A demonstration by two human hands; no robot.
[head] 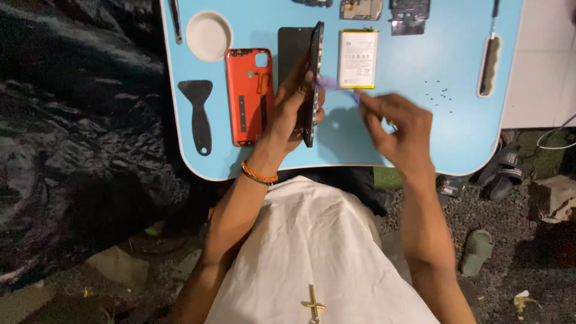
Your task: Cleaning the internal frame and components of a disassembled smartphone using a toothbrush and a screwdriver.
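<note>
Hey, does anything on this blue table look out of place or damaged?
The phone is dismantled: its orange back cover and battery lie apart, and tiny loose screws are scattered unboxed on the blue table.

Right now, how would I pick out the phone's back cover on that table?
Start at the light blue table. Just outside the left hand lies the back cover, inner side up. It is the only orange-red piece, between the black scraper and the tilted phone body.

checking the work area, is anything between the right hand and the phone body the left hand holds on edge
Nothing visible blocks it. The right hand sits just right of the phone body held by the left hand, with only a thin purple tool bridging the gap over bare table.
</note>
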